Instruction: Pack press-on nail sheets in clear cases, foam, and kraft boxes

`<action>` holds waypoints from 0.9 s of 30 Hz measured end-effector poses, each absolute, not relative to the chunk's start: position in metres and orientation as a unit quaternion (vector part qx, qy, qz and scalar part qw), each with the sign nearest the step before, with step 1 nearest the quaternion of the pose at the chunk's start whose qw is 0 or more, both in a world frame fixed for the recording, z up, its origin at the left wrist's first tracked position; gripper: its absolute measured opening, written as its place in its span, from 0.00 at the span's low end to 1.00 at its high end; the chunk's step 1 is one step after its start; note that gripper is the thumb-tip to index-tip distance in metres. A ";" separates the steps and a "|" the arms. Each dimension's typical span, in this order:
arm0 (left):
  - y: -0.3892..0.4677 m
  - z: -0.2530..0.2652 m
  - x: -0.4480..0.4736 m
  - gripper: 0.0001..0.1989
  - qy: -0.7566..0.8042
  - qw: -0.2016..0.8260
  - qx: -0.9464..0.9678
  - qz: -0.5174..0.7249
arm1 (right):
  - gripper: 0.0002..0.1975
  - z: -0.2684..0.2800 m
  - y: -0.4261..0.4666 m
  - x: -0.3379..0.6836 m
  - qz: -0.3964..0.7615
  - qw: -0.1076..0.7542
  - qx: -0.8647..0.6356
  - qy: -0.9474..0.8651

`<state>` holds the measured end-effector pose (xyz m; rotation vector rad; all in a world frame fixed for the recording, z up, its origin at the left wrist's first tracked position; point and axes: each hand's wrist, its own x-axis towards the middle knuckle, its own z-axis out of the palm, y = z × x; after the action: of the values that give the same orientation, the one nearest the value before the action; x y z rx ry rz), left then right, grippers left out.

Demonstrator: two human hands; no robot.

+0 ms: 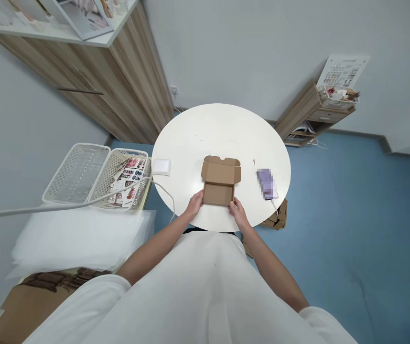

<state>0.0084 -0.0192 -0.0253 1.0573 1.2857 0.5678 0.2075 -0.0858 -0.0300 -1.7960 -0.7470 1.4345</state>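
Observation:
A small brown cardboard box (218,193) rests near the front of the round white table (226,129). Its lid stands open, tipped back toward the far side, and nothing shows inside the tray. My left hand (195,204) grips the left side near the front corner. At the right front corner, my right hand (239,212) holds the box with its fingers bent against the wall. To the right lies a purple phone-like thing (266,183), blurred in the picture, with a cable from its lower end. A white square packet (162,166) lies at the table's left edge.
White plastic baskets (76,173) stand left of the table, one holding printed cards (129,179). A white cable (83,204) crosses them to the table. Translucent sheets (83,236) lie nearer. Flattened cardboard (278,217) sits beneath the table's right edge. Behind are a wooden cabinet (133,71) and a shelf unit (300,112).

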 end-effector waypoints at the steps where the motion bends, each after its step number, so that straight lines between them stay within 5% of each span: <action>1: -0.017 -0.024 0.013 0.27 0.562 0.639 0.460 0.254 | 0.36 -0.033 -0.084 0.211 0.553 0.362 -0.693 -0.288; 20: -0.013 -0.035 0.034 0.29 0.596 0.641 0.313 0.367 | 0.36 -0.054 -0.077 0.233 0.570 0.447 -0.638 -0.262; 27: -0.023 -0.037 0.014 0.28 0.636 0.602 0.375 0.303 | 0.28 -0.056 -0.097 0.235 0.467 0.435 -0.716 -0.285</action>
<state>0.0141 -0.0232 -0.0373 0.8689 1.4737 0.7029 0.2351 -0.0965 -0.0561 -1.7815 -0.7089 1.1616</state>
